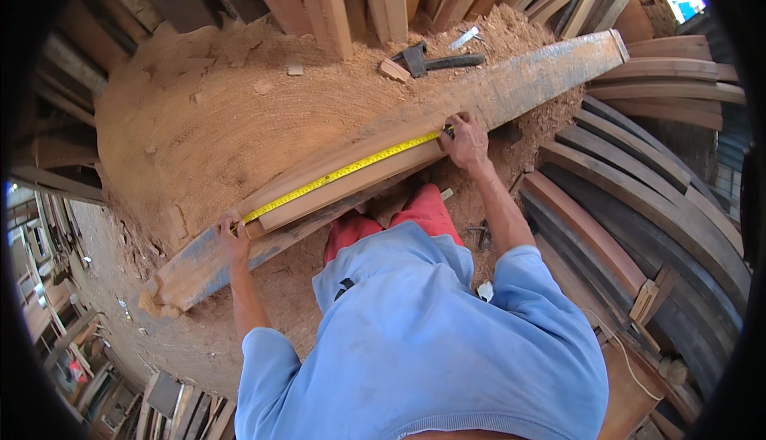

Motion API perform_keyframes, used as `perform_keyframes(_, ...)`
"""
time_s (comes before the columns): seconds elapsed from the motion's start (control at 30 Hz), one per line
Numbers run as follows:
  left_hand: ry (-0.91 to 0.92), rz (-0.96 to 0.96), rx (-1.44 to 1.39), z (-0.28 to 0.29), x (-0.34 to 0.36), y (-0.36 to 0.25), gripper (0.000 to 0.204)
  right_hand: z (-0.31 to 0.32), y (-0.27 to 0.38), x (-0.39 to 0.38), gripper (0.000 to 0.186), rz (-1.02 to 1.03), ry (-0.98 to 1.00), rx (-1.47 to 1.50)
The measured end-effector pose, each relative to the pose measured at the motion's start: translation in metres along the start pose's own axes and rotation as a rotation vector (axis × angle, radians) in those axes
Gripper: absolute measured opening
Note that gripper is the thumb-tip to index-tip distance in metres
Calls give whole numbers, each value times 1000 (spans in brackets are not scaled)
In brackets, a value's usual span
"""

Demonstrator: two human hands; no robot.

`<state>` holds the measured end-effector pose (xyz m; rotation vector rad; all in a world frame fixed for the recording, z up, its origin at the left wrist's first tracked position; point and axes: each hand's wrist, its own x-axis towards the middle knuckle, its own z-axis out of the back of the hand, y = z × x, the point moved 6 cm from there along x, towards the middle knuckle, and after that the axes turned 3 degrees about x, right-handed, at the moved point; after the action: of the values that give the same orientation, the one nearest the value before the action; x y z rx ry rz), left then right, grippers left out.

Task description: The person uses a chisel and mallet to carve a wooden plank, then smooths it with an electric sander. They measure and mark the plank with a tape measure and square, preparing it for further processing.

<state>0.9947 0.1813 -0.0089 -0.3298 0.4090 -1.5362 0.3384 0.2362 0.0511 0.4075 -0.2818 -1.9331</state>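
Note:
A yellow tape measure (343, 172) is stretched along a light brown wooden piece (351, 186), which lies on a long, weathered plank (535, 81). My right hand (466, 142) is closed round the tape's dark case at the right end of the piece. At the other end, my left hand (233, 236) pinches the tip of the blade against the wood. The blade runs nearly straight between both hands, slanting up to the right. My fingers partly cover the case and the blade's tip.
Beyond the plank, a dark hammer-like tool (431, 60) lies on sawdust beside a small wood block (395, 71). Upright boards (323, 9) line the far side. Curved timbers (638, 177) are stacked at the right, and more short boards (179, 408) stand at the lower left.

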Motion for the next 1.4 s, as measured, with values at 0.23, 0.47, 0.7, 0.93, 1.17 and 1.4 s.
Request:
perform_keyframes(0.23,0,-83,43,2,2,-4,17,2,-25,4,34,107,-124,-30)
perform_keyframes(0.47,22,-57,96,7,3,-14,17,9,-15,-2,30,154,-212,-53)
perform_keyframes(0.7,45,-54,87,7,3,-15,16,6,-14,-2,30,147,-204,-103)
perform_keyframes(0.93,50,-32,83,6,2,-8,16,4,-14,-5,31,139,-228,-100)
perform_keyframes(1.17,16,-50,79,6,2,-6,17,3,-15,-7,30,171,-283,-118)
perform_keyframes(1.4,39,-44,77,5,3,-7,17,5,-14,-7,29,168,-286,-102)
